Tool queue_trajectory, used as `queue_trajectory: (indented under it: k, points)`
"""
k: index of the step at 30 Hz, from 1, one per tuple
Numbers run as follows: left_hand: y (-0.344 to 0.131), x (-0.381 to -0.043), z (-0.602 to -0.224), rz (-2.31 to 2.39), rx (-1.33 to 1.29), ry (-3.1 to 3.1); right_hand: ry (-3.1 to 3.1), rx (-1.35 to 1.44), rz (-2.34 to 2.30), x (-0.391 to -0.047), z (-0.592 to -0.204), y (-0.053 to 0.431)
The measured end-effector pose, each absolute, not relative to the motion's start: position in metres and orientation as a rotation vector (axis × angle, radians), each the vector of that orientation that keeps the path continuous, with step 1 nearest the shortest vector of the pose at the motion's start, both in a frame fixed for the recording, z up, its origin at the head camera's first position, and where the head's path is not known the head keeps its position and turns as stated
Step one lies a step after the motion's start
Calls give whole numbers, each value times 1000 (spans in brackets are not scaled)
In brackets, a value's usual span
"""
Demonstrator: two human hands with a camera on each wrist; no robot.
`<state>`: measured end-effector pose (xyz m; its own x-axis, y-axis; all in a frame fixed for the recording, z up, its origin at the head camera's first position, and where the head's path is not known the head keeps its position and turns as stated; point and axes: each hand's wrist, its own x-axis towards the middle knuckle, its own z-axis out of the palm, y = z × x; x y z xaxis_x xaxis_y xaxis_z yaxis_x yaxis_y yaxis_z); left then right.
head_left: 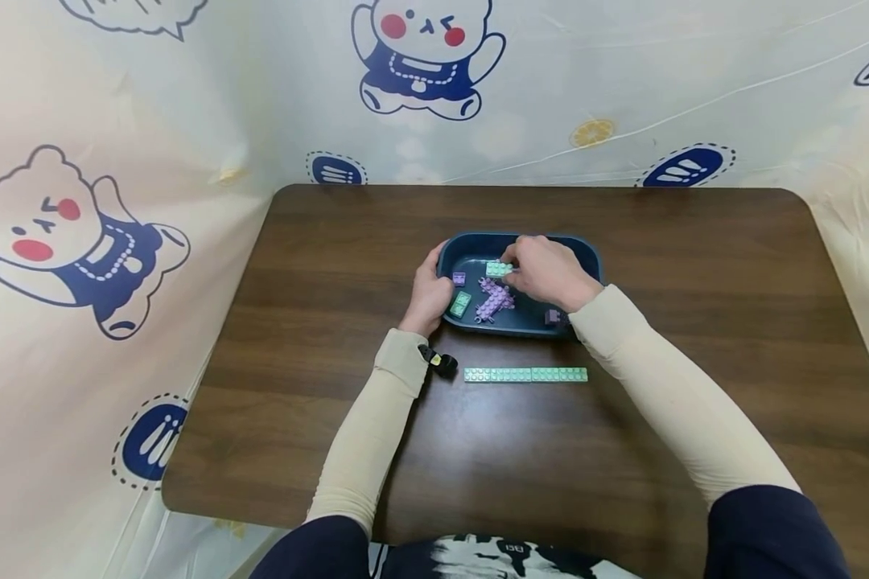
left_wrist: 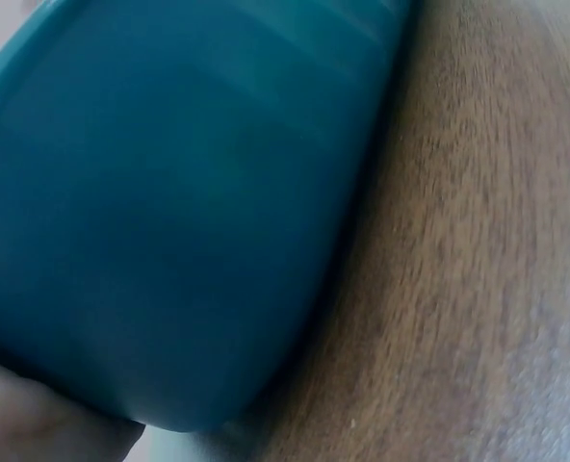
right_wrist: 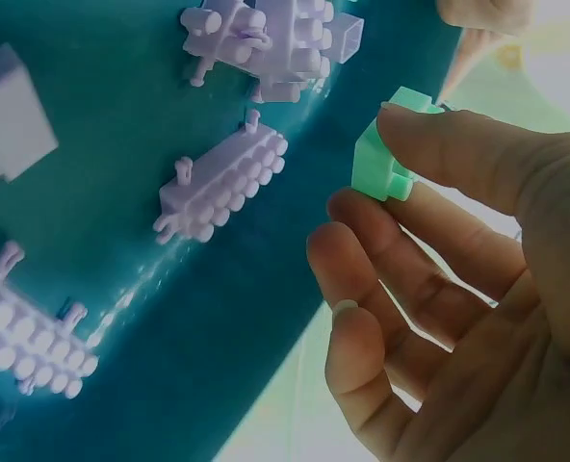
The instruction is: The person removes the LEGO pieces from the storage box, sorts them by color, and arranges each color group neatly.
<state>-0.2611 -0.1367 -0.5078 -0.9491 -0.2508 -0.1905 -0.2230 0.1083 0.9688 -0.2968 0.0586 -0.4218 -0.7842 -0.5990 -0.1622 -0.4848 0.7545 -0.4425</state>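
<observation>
Mint-green rectangular plastic brick (head_left: 496, 269), ctr., pinched by R hand (head_left: 548, 271); L hand (head_left: 429, 293) grips dark-blue oblong plastic tray (head_left: 529, 310); best lifted vert.

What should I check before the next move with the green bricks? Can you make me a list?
1. Brick in right hand: ok, a green brick is pinched between thumb and fingers.
2. Tray held: ok, the left hand grips its left end.
3. Green row straight: ok, it lies in line on the table.
4. Row pressed tight together: cannot tell, too small to see.
5. No other green pieces in the tray: not ok, a second green brick lies near the left hand.
</observation>
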Motion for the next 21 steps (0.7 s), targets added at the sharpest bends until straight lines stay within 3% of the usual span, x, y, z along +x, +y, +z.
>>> queue_trajectory:
  k: [21]
  points:
    - [-135, -261, -508, -2002, 520, -2317, 2784, -811, -732, -257, -410, 141]
